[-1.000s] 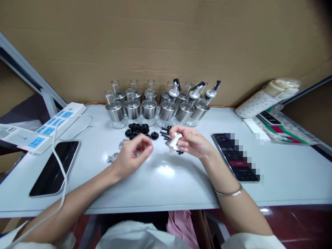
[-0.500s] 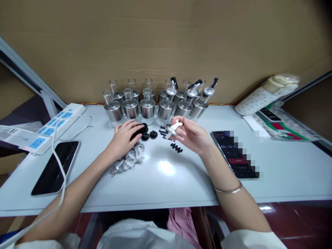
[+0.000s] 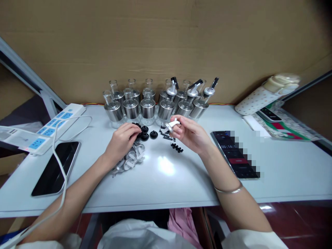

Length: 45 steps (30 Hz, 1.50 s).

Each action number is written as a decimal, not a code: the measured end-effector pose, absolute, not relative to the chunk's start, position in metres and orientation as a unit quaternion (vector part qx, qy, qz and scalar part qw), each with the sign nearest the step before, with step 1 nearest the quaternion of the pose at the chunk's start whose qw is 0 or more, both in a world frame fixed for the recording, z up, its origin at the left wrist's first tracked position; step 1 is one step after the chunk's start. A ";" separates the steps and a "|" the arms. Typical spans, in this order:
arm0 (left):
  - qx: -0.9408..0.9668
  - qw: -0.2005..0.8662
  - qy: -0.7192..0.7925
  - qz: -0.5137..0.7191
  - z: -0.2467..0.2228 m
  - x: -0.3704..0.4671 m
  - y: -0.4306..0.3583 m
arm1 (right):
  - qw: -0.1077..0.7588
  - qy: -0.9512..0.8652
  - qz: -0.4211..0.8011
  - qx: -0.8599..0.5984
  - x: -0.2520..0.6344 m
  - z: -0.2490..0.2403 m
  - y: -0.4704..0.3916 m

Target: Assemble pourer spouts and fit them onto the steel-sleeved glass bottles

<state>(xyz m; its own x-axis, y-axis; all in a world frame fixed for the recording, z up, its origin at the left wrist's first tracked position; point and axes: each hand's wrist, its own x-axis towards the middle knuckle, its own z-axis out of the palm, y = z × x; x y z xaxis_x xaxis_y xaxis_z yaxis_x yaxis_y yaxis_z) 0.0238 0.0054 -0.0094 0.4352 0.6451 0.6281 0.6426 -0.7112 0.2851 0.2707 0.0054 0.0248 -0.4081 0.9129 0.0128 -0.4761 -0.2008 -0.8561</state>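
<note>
My right hand (image 3: 192, 133) is raised above the table, its fingers closed on a silver metal pourer spout (image 3: 173, 124) with a round base. Beyond the pile of loose silver spouts (image 3: 131, 158), my left hand (image 3: 122, 141) has its fingers drawn together on a black ribbed stopper, largely hidden by the fingers. More black stoppers (image 3: 144, 136) lie beside those fingertips, one standing apart (image 3: 153, 134). Below my right hand are small black flap pieces (image 3: 167, 137) and a little cluster of tiny black parts (image 3: 177, 148).
Rows of glass bottles with steel sleeves (image 3: 147, 110) stand at the back; three carry pourers (image 3: 192, 90). At left are a power strip (image 3: 55, 126), a white cable and a phone (image 3: 55, 169). Another phone (image 3: 234, 154) and a dotted flask (image 3: 261, 95) are at right.
My left hand has drawn back left from lying over the black stoppers, its fingers closing and more stoppers showing. My right hand has tilted the spout slightly and shifted it a little left.
</note>
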 end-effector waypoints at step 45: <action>0.781 0.204 0.311 0.502 -0.006 0.045 -0.019 | 0.378 -0.646 0.555 -0.364 0.242 0.006 -0.007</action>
<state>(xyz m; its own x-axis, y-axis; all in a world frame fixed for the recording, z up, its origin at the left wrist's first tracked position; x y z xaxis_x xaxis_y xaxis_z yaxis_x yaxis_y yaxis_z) 0.0451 -0.0188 -0.0062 0.3021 0.6902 0.6575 0.2800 -0.7236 0.6309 0.2420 -0.0073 0.0065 -0.4489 0.8896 0.0842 0.0508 0.1195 -0.9915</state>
